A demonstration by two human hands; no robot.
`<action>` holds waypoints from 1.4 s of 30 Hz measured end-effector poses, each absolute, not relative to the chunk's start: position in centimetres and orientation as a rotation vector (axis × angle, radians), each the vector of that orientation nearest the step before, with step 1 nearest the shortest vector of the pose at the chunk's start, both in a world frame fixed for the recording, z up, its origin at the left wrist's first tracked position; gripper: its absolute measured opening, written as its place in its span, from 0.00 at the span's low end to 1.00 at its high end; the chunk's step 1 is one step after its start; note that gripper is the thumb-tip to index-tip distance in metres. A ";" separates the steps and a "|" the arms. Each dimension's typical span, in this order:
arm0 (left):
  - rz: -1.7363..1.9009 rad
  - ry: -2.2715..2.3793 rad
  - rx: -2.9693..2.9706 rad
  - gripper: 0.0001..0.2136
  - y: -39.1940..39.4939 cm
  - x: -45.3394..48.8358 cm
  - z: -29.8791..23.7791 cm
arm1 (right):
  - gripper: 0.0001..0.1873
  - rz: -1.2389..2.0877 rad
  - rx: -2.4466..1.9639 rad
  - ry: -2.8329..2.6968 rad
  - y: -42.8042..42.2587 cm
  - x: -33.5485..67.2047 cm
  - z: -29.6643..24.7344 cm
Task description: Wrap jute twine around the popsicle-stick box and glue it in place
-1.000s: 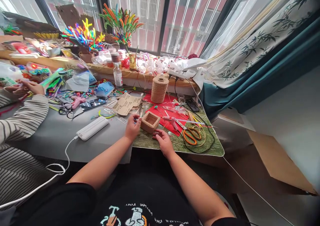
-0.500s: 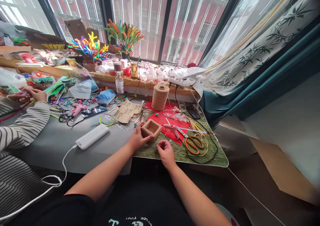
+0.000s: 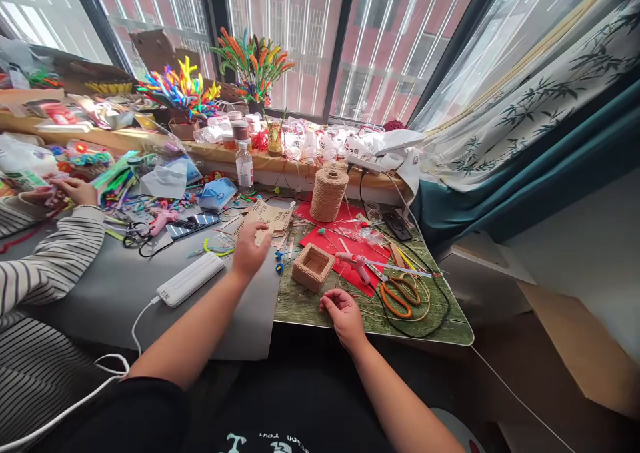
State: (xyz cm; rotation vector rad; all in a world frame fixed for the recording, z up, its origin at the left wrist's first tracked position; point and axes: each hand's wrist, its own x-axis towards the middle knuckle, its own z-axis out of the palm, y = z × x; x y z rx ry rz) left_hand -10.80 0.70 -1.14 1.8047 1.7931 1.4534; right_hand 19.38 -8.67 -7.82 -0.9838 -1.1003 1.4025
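Observation:
My left hand (image 3: 251,251) is raised over the table with its fingers apart and holds nothing. It is nearest to a printed brown paper sheet (image 3: 267,218) and to small blue pieces (image 3: 279,261). A square box wrapped in brown twine (image 3: 306,278) stands on the green wood-patterned surface, its open top facing up. Just in front of the box rests my right hand (image 3: 345,316), fingers curled and tips pressed together; whatever they may hold is hidden. Right of the box lie a pink glue gun (image 3: 356,265) and orange-handled scissors (image 3: 399,297).
A twine spool (image 3: 329,196) stands behind the box on red sheets (image 3: 305,211). A white power bank (image 3: 190,278) with a cable lies to the left. Another person's hand (image 3: 77,191) is at work at far left. Bottles and pipe-cleaner flowers (image 3: 255,66) line the sill.
My left hand has let go of the twine box and moved left, its fingers opening. The box stays on the table. My right hand keeps its curled shape. The view has shifted slightly.

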 end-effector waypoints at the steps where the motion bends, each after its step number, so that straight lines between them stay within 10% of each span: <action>1: 1.405 1.883 1.776 0.16 2.1 -13.0 -0.2 | 0.17 1.419 -0.974 -1.082 -8.6 19.4 -7.8; 10: 0.843 2.183 1.452 0.12 9.5 -21.9 0.0 | 0.17 1.543 -0.969 -1.006 -8.5 19.8 -7.7; 27: 1.653 1.843 1.584 0.19 17.6 -17.7 3.2 | 0.15 1.468 -1.027 -1.113 -8.7 20.2 -7.7; 42: 1.494 1.948 1.803 0.19 19.6 -16.4 3.0 | 0.16 1.432 -1.084 -1.135 -8.4 20.1 -7.6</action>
